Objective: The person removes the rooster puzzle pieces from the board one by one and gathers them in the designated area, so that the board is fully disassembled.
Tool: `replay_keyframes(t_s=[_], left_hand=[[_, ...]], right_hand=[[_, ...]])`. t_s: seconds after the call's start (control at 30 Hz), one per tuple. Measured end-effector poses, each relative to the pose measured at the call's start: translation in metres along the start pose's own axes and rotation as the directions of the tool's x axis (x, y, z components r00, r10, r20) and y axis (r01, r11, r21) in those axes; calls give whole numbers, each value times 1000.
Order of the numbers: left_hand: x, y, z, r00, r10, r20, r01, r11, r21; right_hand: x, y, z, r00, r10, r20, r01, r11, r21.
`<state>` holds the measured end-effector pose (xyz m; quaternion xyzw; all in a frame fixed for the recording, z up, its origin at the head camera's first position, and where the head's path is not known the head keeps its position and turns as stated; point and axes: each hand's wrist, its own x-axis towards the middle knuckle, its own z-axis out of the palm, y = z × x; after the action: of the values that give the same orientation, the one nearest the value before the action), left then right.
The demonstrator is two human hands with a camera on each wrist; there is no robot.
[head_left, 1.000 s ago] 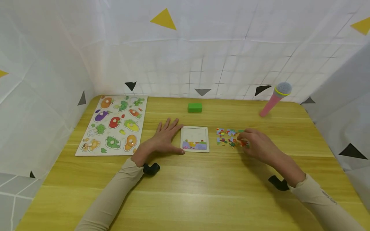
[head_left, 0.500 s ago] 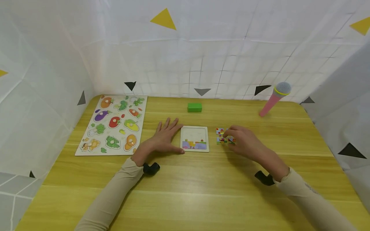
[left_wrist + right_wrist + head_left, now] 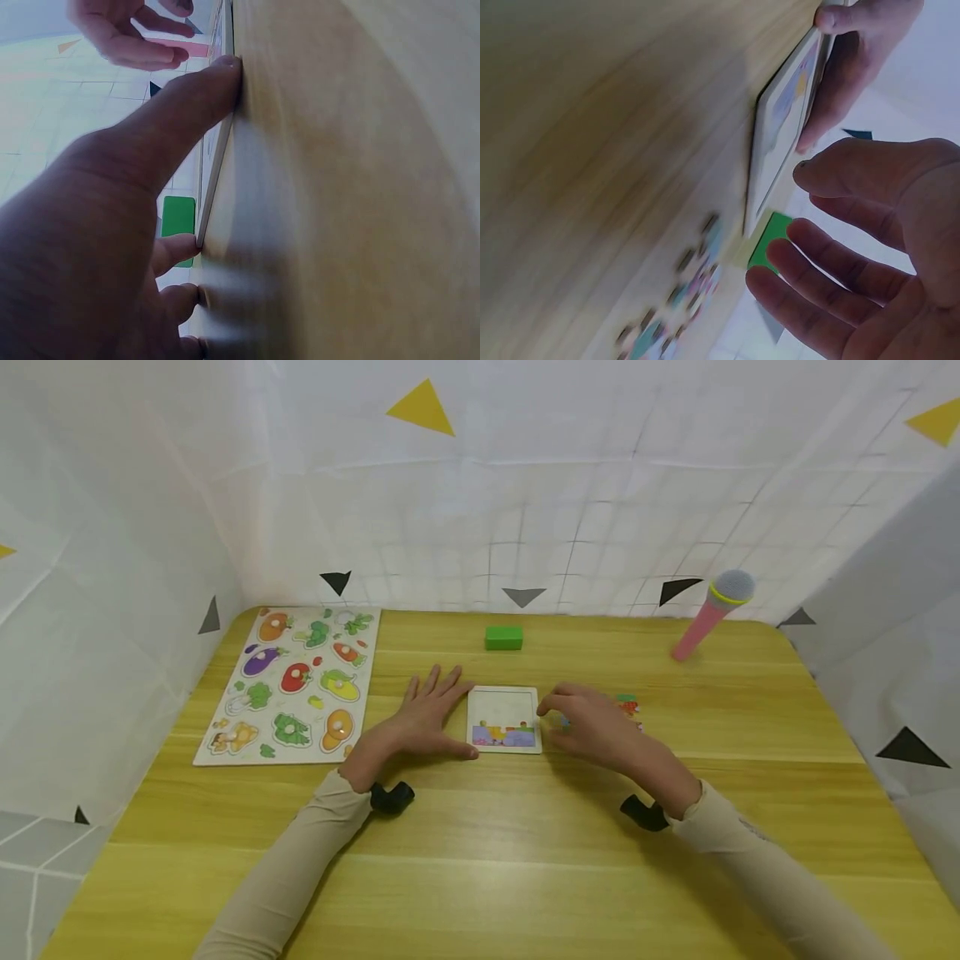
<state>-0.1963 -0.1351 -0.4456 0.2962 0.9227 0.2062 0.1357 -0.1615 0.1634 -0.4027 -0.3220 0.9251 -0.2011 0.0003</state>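
My left hand (image 3: 422, 722) lies spread on the table beside a small framed jigsaw (image 3: 502, 702), its thumb and index finger touching the frame's edge. Joined pieces with a colourful picture fill the frame's lower strip; above it the backing is bare. My right hand (image 3: 600, 727) hovers at the frame's right edge, fingers loosely bent, and I see nothing between them in the right wrist view. Under and behind that hand lie loose jigsaw pieces (image 3: 628, 703), mostly hidden in the head view. They also show as a blurred cluster of puzzle pieces (image 3: 690, 289).
A large vegetable peg puzzle (image 3: 288, 689) lies on the left of the table (image 3: 480, 868). Behind the frame is a green block (image 3: 504, 638). A pink toy microphone (image 3: 705, 618) stands at the back right, before white sheeting (image 3: 450, 510).
My right hand has moved left from the rightmost loose pieces, across the others, to the frame's right edge. The left hand and the frame have stayed in place.
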Motion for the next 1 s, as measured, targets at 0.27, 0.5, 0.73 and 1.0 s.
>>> replay_keyframes(t_s=[0.27,0.5,0.73,1.0], left_hand=[[0,-4,1,1000,-14,6,14,1000,-2],[0,-5,1,1000,-7,16,8,1000,-11],[0,-2,-1,1000,-12,17,11,1000,5],[0,-1,-2,1000,-16,24,16,1000,1]], right_hand=[[21,-17,12,999,-43,32,43,999,16],[32,-23,22,992,-124,22,122,991,53],[40,-31,30,991,-129,24,129,992,10],[49,-37,36,986,-159,41,159,987,9]])
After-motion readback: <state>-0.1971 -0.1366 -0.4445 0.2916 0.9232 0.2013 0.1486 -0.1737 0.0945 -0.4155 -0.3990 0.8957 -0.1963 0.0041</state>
